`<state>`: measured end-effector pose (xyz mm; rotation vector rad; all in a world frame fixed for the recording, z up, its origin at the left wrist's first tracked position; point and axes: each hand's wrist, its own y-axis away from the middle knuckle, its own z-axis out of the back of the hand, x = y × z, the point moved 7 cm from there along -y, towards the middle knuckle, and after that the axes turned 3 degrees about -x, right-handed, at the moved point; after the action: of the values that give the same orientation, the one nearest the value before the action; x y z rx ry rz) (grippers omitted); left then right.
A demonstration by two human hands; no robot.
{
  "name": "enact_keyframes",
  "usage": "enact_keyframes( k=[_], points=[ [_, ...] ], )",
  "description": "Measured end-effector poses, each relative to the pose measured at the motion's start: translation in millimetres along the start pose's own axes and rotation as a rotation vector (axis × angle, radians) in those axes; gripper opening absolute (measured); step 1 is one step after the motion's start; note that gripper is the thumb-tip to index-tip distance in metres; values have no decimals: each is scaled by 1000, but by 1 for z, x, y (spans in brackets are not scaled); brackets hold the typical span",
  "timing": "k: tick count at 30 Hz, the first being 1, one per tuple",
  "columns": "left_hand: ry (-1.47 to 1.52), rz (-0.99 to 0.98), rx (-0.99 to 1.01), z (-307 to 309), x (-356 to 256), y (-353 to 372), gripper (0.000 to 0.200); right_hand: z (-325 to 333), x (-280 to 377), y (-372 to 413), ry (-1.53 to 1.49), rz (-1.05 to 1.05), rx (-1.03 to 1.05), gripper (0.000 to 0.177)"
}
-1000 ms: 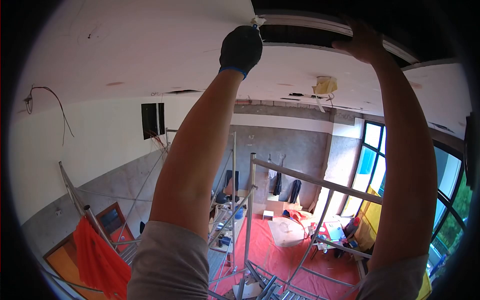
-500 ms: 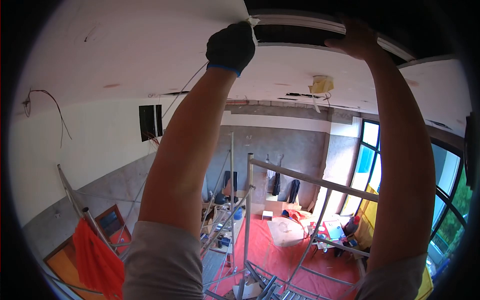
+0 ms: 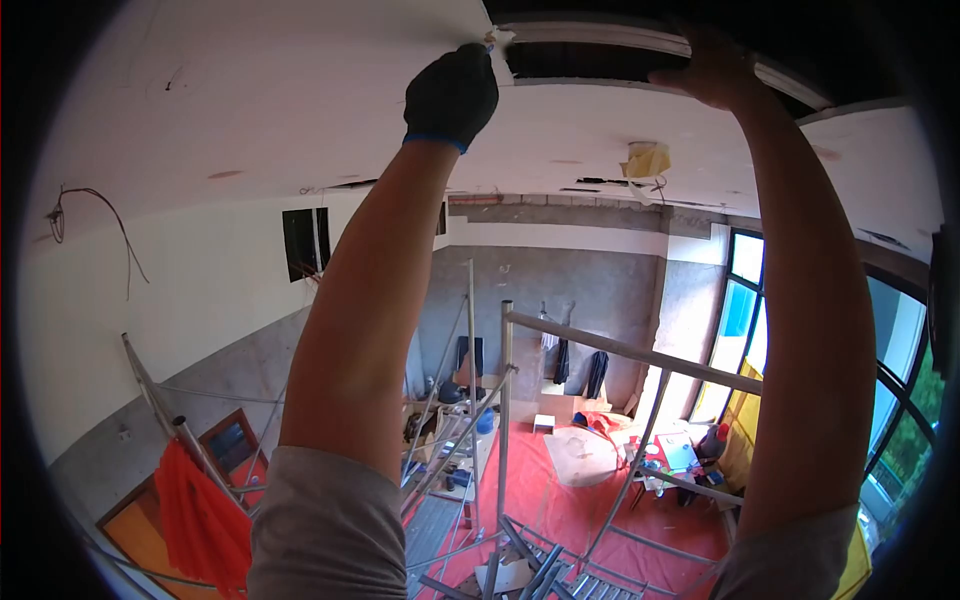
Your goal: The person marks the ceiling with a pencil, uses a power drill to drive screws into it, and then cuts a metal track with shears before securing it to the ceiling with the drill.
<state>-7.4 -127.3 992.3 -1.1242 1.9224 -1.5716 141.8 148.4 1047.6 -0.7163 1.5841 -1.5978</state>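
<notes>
A dark work glove with a blue cuff covers my left hand (image 3: pixel 452 97), raised to the corner of the white ceiling board (image 3: pixel 300 70). Its fingers are closed around something small, with a bit of blue showing at the tip; I cannot make out what it is. Ragged pale material (image 3: pixel 498 38) hangs at that corner. My bare right hand (image 3: pixel 715 72) reaches into the dark ceiling opening (image 3: pixel 580 63). Its fingers lie over the metal channel (image 3: pixel 600 34) that crosses the gap, and its thumb points left along the lower edge. Shadow partly hides those fingers.
Scaffold frames with a horizontal tube (image 3: pixel 640 350) stand below. An orange-red cloth (image 3: pixel 195 520) hangs on the left tubing. Loose wires (image 3: pixel 100 195) and a yellowish fitting (image 3: pixel 646 160) hang from the ceiling. Red sheeting (image 3: pixel 540 480) covers the floor far below.
My left hand has moved slightly down and left from the board's corner, exposing the small blue-tipped thing. My right hand stays at the channel. The camera view has shifted a little.
</notes>
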Motion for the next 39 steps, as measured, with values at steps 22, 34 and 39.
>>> enact_keyframes(
  k=[22, 34, 39],
  points=[
    [713, 319, 87, -53, 10, 3, 18, 37, 18, 26, -111, -59, 111, 107],
    [1495, 712, 148, -52, -9, 14, 14, 32, 12, 16, -105, -33, 143, 110],
    [-212, -147, 122, -29, -35, -7, 14, 34, 13, 17, -93, -30, 125, 110]
  ],
)
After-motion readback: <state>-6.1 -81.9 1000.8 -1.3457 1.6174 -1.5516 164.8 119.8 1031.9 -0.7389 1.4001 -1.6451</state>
